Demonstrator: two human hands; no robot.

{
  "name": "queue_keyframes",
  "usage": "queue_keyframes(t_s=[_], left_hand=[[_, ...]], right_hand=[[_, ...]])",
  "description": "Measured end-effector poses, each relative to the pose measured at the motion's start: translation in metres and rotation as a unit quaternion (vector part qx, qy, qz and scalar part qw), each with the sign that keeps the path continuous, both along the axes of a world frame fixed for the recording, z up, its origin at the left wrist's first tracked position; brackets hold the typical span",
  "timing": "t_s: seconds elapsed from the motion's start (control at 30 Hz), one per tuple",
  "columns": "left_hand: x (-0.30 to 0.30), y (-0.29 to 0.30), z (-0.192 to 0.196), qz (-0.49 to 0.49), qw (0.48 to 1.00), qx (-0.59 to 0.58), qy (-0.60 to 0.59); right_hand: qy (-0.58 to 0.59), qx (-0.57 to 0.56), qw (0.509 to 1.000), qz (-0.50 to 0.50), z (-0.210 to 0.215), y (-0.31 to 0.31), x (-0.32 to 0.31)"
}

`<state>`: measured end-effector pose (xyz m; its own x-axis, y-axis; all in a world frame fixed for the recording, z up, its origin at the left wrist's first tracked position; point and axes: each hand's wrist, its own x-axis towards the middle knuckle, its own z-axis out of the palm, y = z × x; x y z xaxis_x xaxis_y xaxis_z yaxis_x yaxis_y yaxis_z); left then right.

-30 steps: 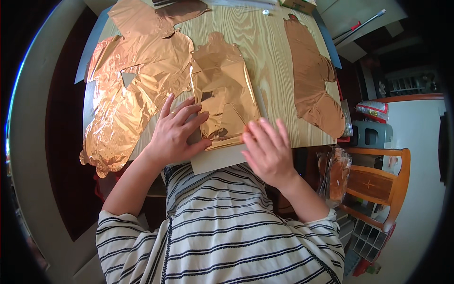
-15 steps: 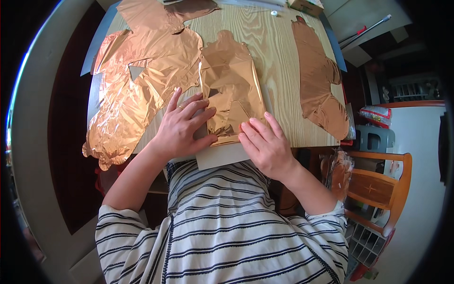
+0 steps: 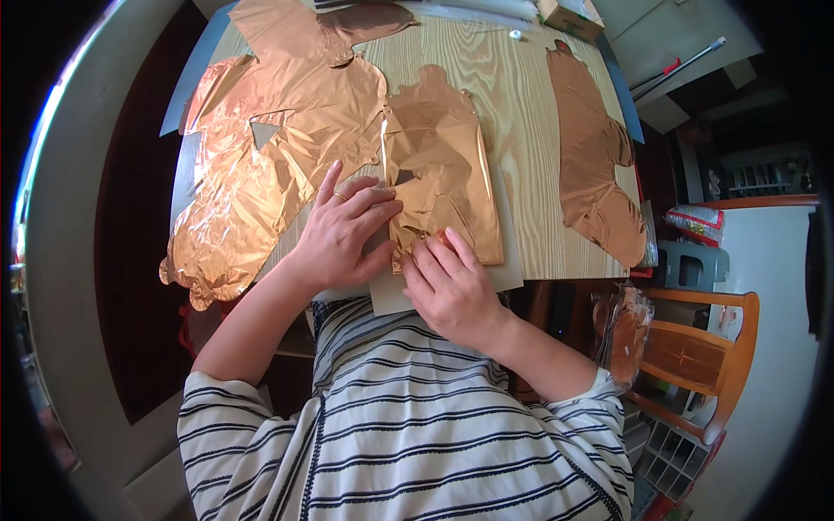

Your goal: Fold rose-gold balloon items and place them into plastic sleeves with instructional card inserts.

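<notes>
A deflated copper-coloured foil balloon (image 3: 434, 148), folded into a narrow oblong, lies over a pale board (image 3: 512, 271) at the table's near edge. My left hand (image 3: 340, 227) wears a ring and rests along the foil's left side, its fingers spread. Over the near left corner of that foil, my right hand (image 3: 452, 282) presses with extended fingers. A small orange-red patch shows beside its fingertips; I cannot make out what it is. A larger crinkled foil balloon (image 3: 321, 113) spreads flat on the left. Another flattened foil balloon (image 3: 595, 143) lies along the right edge.
Wood-grain tabletop (image 3: 521, 122) shows between the foils. A small white object (image 3: 515, 35) and a cardboard box (image 3: 569, 17) stand at the far side. To the right are a wooden chair (image 3: 695, 347), a clear bag of copper-coloured foil (image 3: 624, 334) and a grey plastic stool (image 3: 695, 265).
My right hand has moved left, from the foil's near right part to its near left corner. The left hand stays beside the foil. The whole view has shifted slightly.
</notes>
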<state>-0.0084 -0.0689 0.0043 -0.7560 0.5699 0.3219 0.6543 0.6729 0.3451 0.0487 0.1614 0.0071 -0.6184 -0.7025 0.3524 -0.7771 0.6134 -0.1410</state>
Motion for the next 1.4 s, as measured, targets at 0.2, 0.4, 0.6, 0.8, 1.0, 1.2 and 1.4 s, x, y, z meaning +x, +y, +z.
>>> queue_keyframes(t_s=[0.2, 0.4, 0.6, 0.8, 1.0, 1.2, 1.4], left_hand=[[-0.034, 0.006, -0.003, 0.005, 0.998, -0.021, 0.063], [-0.109, 0.002, -0.013, 0.017, 0.989, -0.046, 0.142], [-0.081, 0.071, 0.010, -0.237, 0.969, -0.027, 0.062], [-0.111, 0.080, -0.019, -0.222, 0.964, -0.146, -0.007], [-0.132, 0.064, -0.003, -0.098, 0.978, 0.008, 0.182], [-0.010, 0.021, 0.026, -0.130, 0.990, 0.037, 0.041], [0.010, 0.002, 0.005, -0.132, 0.990, 0.041, -0.003]], right_hand=[[0.016, 0.020, 1.000, 0.007, 0.001, 0.001, 0.002], [0.015, 0.036, 0.999, 0.016, 0.002, 0.003, 0.004], [-0.005, 0.020, 1.000, -0.003, -0.003, 0.004, 0.007], [-0.006, 0.026, 1.000, 0.008, -0.006, 0.006, 0.008], [-0.014, 0.010, 1.000, 0.001, -0.007, 0.006, 0.008], [-0.017, 0.015, 1.000, 0.004, -0.004, 0.007, 0.009], [-0.026, -0.027, 0.999, -0.012, 0.003, 0.007, 0.000]])
